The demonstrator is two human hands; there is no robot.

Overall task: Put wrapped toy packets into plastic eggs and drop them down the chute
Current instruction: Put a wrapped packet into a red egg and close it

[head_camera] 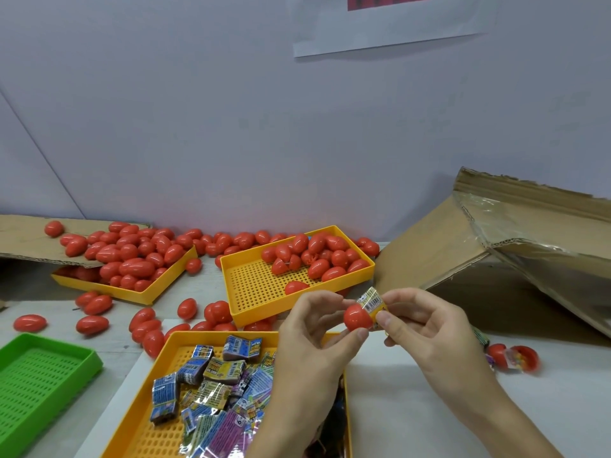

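Observation:
My left hand pinches a red plastic egg half between thumb and fingers, above the near yellow tray. My right hand pinches a wrapped yellow toy packet and holds it against the egg half's open side. The near yellow tray holds several wrapped packets. A second yellow tray behind my hands holds red eggs and egg halves. The cardboard chute slopes up at the right.
A third yellow tray at the back left overflows with red eggs, partly under a cardboard sheet. Loose eggs lie scattered on the table. A green tray sits at the near left. An open egg with a packet lies at the right.

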